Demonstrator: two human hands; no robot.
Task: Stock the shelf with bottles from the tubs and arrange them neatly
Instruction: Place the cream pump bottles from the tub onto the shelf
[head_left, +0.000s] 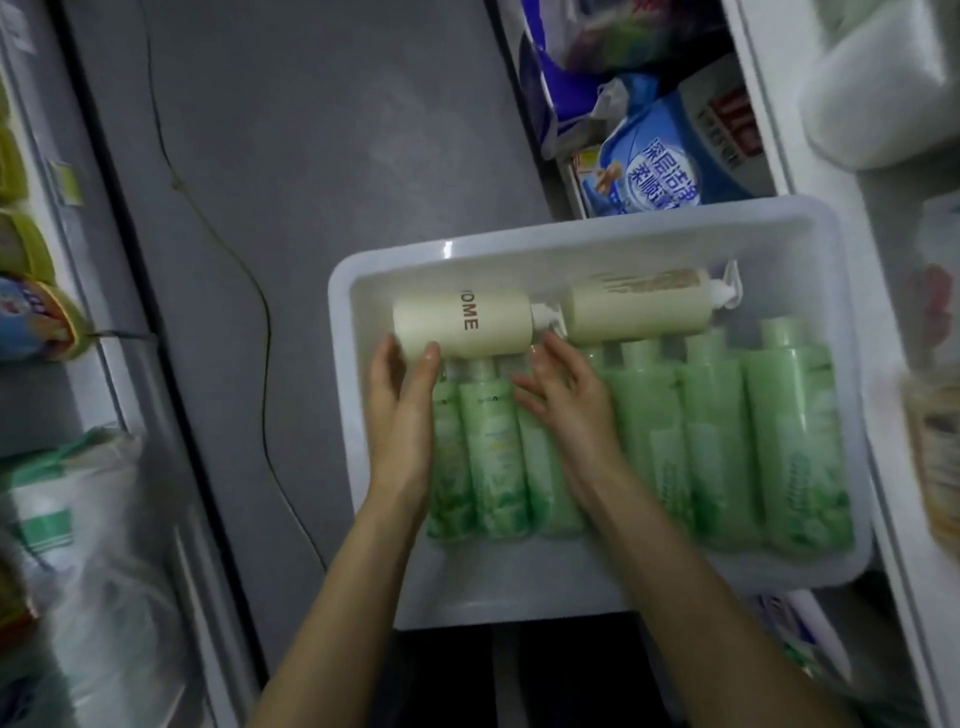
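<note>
A white tub (519, 592) sits on the floor below me, holding several green bottles (717, 447) laid side by side. Two cream pump bottles lie across the tub's far end: one marked "OME" (467, 325) on the left, another (639, 306) to its right. My left hand (402, 405) reaches into the tub, thumb and fingertips touching the near left end of the marked cream bottle. My right hand (566, 395) hovers flat with straight fingers over the green bottles, fingertips close to that bottle's pump end.
White shelving runs along the right (779, 130) with blue detergent bags (660, 150) on a low shelf. Another shelf unit (78, 260) with packaged goods stands on the left. Grey floor (311, 156) with a thin cord lies between.
</note>
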